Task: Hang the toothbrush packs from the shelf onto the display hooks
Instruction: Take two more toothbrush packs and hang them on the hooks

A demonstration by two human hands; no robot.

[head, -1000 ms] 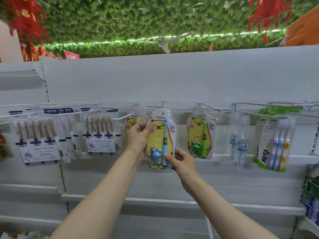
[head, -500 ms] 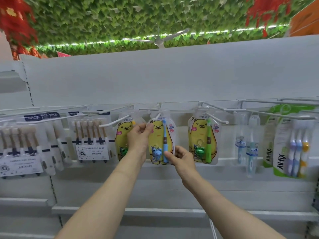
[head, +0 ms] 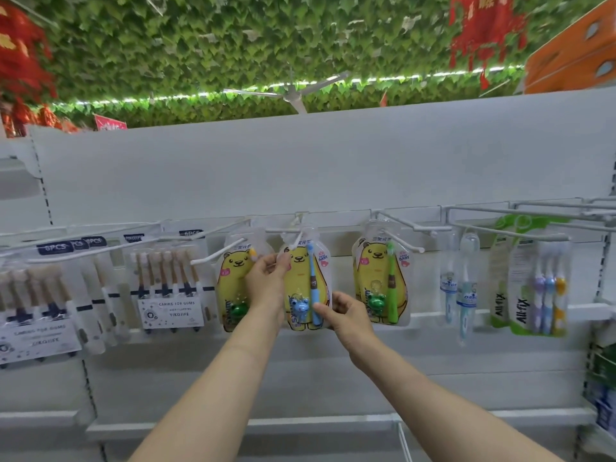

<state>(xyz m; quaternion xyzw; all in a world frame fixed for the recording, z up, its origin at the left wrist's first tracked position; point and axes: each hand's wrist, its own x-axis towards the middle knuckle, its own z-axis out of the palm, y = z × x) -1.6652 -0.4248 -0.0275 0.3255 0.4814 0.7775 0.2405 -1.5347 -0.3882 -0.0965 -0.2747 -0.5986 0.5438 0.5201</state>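
Blue-brush bear pack (head: 305, 278) just below frame centre, top edge up at the white hook (head: 283, 230) at its 12; can't tell if it's threaded on. Left hand (head: 266, 283) at pack's 9, fingers pinching the upper left edge. Right hand (head: 350, 311) at 4, thumb and fingers pinching the lower right corner. Green-brush bear pack (head: 381, 278) hangs at 3, another bear pack (head: 233, 285) at 9.

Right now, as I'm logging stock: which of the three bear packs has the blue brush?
The middle pack, held by the left hand and right hand. Its brush and toy are blue; the left pack and right pack hold green ones.
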